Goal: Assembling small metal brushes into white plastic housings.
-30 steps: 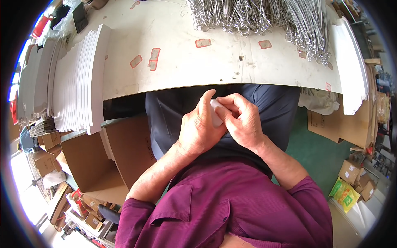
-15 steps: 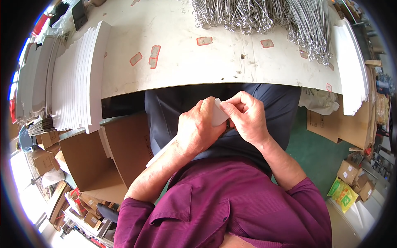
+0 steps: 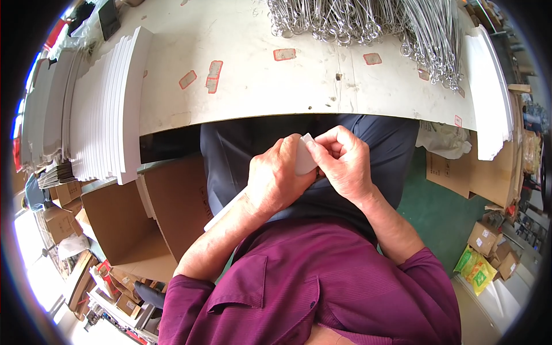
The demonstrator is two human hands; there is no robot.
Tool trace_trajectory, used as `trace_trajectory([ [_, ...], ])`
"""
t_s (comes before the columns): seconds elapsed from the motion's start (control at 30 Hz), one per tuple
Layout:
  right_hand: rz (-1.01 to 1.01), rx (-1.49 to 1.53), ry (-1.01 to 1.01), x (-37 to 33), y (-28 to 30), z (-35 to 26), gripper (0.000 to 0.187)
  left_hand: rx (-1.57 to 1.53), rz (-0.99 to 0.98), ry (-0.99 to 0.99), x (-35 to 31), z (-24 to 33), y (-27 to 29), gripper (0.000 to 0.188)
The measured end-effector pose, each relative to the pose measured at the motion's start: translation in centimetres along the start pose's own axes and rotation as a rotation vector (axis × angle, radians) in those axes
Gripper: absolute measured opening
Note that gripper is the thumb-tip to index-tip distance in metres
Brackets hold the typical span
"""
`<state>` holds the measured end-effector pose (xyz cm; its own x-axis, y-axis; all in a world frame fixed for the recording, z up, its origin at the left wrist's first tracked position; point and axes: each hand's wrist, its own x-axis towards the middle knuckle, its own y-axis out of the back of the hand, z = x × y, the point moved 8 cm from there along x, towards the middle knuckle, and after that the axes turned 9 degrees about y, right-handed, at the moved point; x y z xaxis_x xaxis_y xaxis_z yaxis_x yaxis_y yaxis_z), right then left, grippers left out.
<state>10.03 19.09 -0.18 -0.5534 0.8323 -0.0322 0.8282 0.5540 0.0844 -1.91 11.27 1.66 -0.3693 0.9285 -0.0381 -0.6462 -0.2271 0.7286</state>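
Over my lap, just off the table's near edge, my left hand [image 3: 277, 175] is wrapped round a long, narrow white cardboard box [image 3: 303, 161]. The other end of the box shows beneath my left forearm; its middle is hidden by my hand and arm. At the upper end, thumb and bent fingers of my right hand [image 3: 348, 164] pinch a small white end flap [image 3: 307, 138]. Whether anything lies inside the box cannot be seen.
A pale table [image 3: 247, 86] spans the front, bearing a pile of metal wires with looped ends [image 3: 356, 23]. Flat white cartons stand stacked at left [image 3: 106, 109] and right [image 3: 489, 92]. An open brown carton [image 3: 123, 224] sits by my left side, another brown carton [image 3: 451, 172] at right.
My right hand has shifted very slightly at the flap, and more of the flap's tip shows beside my thumb. My left hand keeps its grip on the white box.
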Motion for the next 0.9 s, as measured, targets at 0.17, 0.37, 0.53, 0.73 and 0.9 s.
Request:
trace_trajectory([
  [0.17,-0.031,0.116,-0.208,-0.1,0.2,1.1,0.017,0.007,-0.076,0.048,-0.1,-0.6,-0.5,0.054],
  [0.37,-0.03,0.095,-0.189,-0.1,0.0,1.0,0.019,-0.022,-0.047,0.033,-0.3,-0.8,-0.4,0.054],
  [0.53,0.022,-0.143,0.107,0.0,0.2,-0.7,0.019,-0.036,-0.049,0.012,-0.3,-0.6,-0.4,0.057],
  [0.73,0.063,-0.26,0.392,-0.5,-0.5,-2.4,0.014,-0.076,0.003,-0.012,-0.4,-0.9,-0.2,0.057],
  [0.9,0.037,-0.12,0.284,-1.3,-0.5,-1.2,0.017,-0.119,-0.018,0.024,0.2,-1.2,0.2,0.054],
])
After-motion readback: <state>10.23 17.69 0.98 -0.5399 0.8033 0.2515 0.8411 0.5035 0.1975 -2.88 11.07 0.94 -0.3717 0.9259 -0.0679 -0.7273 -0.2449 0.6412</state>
